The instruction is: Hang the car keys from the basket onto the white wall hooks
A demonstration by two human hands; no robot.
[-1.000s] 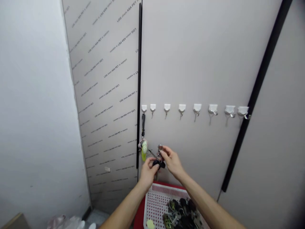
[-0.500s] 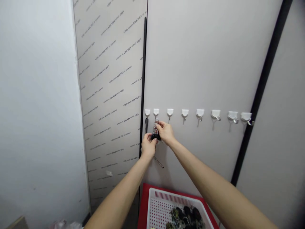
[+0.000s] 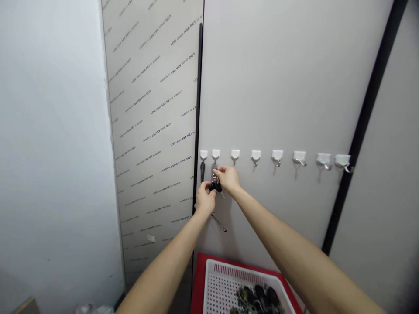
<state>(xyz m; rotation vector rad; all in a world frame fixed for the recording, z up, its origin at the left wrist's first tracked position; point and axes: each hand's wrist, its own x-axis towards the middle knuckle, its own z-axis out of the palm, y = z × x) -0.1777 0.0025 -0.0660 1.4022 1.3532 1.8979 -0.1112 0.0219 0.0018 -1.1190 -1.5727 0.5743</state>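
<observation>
My right hand [image 3: 229, 178] pinches the metal part at the top of a bunch of keys, just under the second white hook [image 3: 215, 154] from the left. Whether the ring sits on that hook is hard to make out. Lower down, my left hand [image 3: 205, 199] is closed on the black-headed keys [image 3: 215, 186] of the same bunch. One key blade points down and to the right. A dark hanging item [image 3: 202, 171], partly hidden by my left hand lower down, is on the leftmost hook [image 3: 203, 155]. Below my left hand a thin patterned strip [image 3: 218, 223] slants.
More white hooks [image 3: 255, 155] run in a row to the right along the pale panel. Below, a white perforated basket [image 3: 209, 285] with several key bunches [image 3: 258, 296] stands on a red surface [image 3: 197, 281]. A black vertical strip [image 3: 198, 96] borders the panel's left side.
The keys have turned a little, and a key blade now shows at lower right. The upper ring, which showed as a round loop, now appears narrower. Both hands remain nearly in place.
</observation>
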